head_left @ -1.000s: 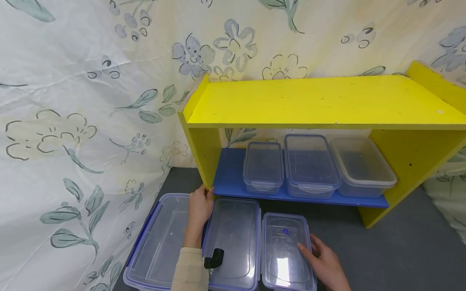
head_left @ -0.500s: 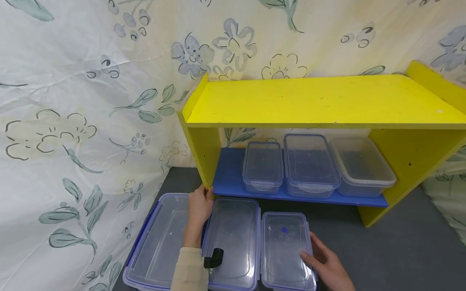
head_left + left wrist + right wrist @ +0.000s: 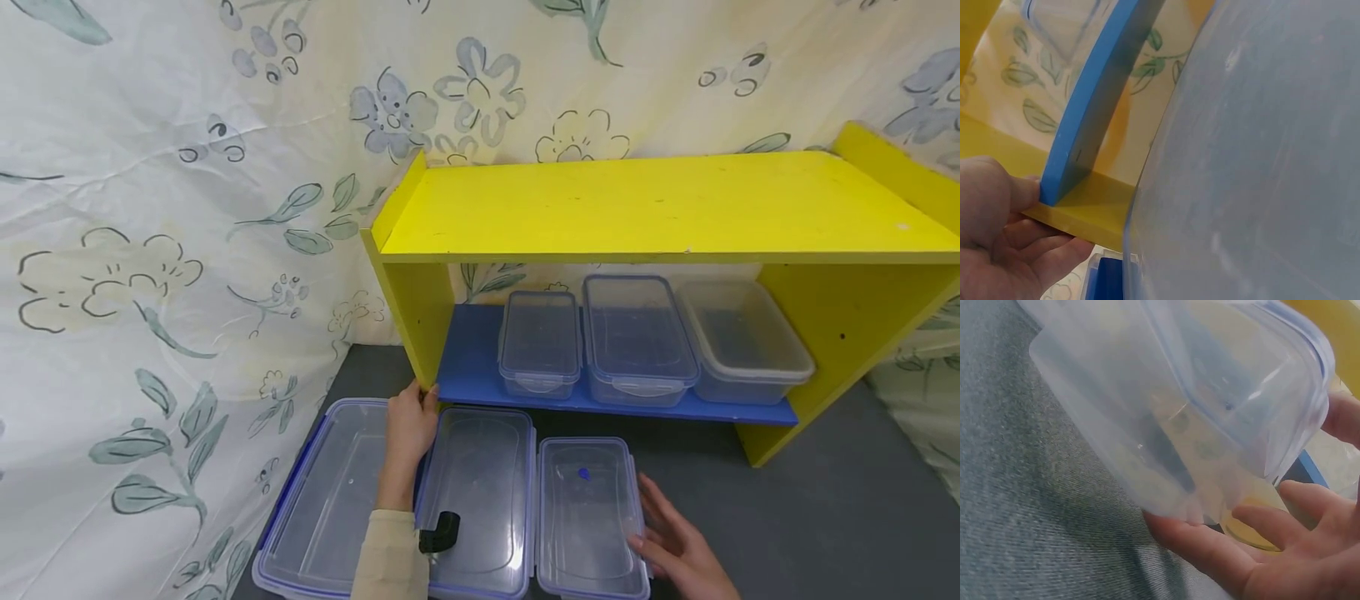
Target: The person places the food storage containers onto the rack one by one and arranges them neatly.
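Note:
My left hand grips the front edge of the shelf unit's yellow side panel, beside the end of the blue shelf board. In the left wrist view the thumb is on the near face and the fingers go beneath the edge. My right hand is at the right side of a small clear lidded container, its thumb at the lid's rim. The right wrist view shows its fingers loosely spread, one fingertip right at the container's lower corner. A blue mark shows on the lid.
Left of the small container are a medium clear container and a large one. A black elbow-shaped piece overlaps the medium lid. On the blue board stand three containers, including a pale-lidded one. Floral cloth hangs behind.
My right hand has shifted slightly right, its thumb sliding from the top of the lid to the rim. The left hand keeps its place on the side panel.

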The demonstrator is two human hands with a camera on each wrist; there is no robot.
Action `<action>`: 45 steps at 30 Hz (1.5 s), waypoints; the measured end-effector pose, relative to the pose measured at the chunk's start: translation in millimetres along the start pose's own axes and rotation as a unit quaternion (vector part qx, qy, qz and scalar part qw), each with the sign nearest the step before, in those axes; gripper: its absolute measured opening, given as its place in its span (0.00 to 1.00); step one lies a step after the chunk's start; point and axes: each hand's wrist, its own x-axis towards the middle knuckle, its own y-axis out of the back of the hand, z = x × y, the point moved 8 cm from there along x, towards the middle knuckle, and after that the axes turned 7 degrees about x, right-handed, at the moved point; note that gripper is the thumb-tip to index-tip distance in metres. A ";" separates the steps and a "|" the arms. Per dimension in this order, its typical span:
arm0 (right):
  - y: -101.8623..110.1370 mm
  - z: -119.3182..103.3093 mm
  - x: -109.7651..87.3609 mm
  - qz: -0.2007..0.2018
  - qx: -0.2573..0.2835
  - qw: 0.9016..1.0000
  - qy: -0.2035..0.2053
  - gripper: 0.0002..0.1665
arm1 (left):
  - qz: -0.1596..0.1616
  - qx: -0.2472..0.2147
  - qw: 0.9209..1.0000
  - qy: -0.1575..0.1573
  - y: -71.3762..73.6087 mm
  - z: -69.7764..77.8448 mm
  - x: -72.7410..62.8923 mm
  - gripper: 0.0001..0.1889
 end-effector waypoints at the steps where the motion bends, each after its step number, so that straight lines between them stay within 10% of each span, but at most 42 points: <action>1: -0.1 0.3 -0.1 -0.001 0.008 1.000 0.001 0.49 | 0.000 -0.001 1.000 -0.001 -0.1 -0.2 0.0 0.09; 14: 0.6 -5.5 -6.6 -0.023 0.104 0.991 0.076 0.41 | 0.001 -0.009 1.000 -0.004 -1.7 -1.1 -0.3 0.09; 45: 28.0 -43.2 -40.3 0.039 0.130 0.980 0.144 0.30 | -0.019 -0.014 1.000 0.004 -3.0 -1.0 0.4 0.10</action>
